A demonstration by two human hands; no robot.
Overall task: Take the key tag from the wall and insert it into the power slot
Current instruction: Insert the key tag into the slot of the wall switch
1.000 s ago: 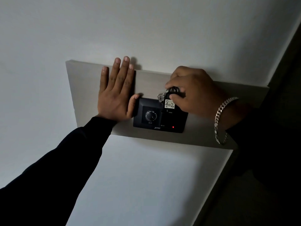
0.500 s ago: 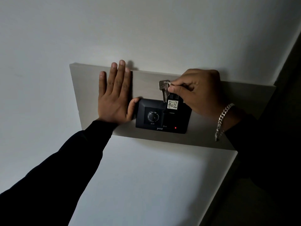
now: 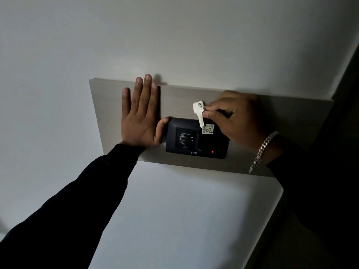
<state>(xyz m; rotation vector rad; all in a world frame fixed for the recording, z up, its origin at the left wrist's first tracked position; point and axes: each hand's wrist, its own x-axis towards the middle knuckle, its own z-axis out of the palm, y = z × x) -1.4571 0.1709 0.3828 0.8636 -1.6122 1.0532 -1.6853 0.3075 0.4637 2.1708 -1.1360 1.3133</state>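
Note:
A black power-slot unit (image 3: 196, 146) with a round grille and a small red light (image 3: 212, 151) is fixed on a beige wall panel (image 3: 108, 117). My right hand (image 3: 237, 121) pinches the key ring just above the unit's right half. A silver key (image 3: 199, 113) dangles from the ring, beside the black key tag with a white label marked 402 (image 3: 207, 129). The tag hangs in front of the unit's upper right part; whether it sits in the slot I cannot tell. My left hand (image 3: 139, 117) lies flat and open on the panel, thumb touching the unit's left edge.
White wall surrounds the panel above, left and below. A dark vertical edge (image 3: 345, 94) runs down the right side. A silver chain bracelet (image 3: 262, 150) hangs on my right wrist. The scene is dim.
My right hand has lifted the key ring, so the silver key now hangs free above the unit and the labelled tag is raised. My left hand stays flat on the panel.

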